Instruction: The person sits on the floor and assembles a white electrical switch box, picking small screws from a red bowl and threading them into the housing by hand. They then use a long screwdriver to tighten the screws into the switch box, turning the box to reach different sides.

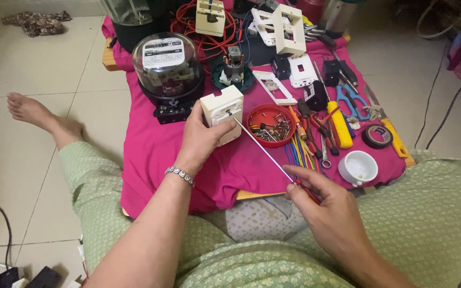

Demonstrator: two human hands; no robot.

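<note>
my right hand [324,205] pinching the long thin steel screwdriver [265,152], tip in the boxy white plastic switch box [222,113], left hand [201,140] gripping it, round red screw dish [270,125] beside

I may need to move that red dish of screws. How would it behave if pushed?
The red dish looks shallow and flat-bottomed, so it would probably slide rather than tip. The pink cloth beneath may bunch and drag. A jolt could spill the loose screws.

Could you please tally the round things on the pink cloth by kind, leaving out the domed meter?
Red bowl of screws: 1
White cup: 1
Roll of black tape: 1
Total: 3
</note>
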